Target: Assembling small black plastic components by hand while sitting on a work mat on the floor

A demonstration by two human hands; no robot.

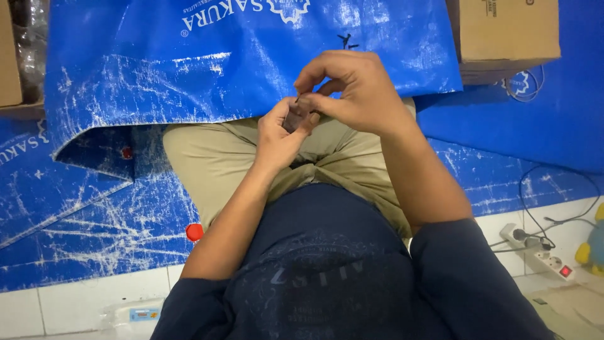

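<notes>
Fingers (301, 119) of the left hand (280, 135) are curling around one small dark object (294, 118), gripping it from below, while the right hand (352, 88) is pinching the upper end of the same object between thumb and forefinger. Both hands are meeting above the person's lap, over the beige trousers (214, 157); what the small dark object is cannot be told, since it is mostly hidden. One large blue woven sack (220, 63) is lying across the knees, and more blue sheeting (75, 214) is covering the floor on both sides. Two red bottle caps are lying on the sheeting: one (194, 232) just beside the left forearm, one (128, 152) farther off, near the sack's edge. One cardboard box (509, 31) is standing at the upper right. One white power strip (553, 261) with black cables is resting on the white tiled floor (63, 308) at the right.
</notes>
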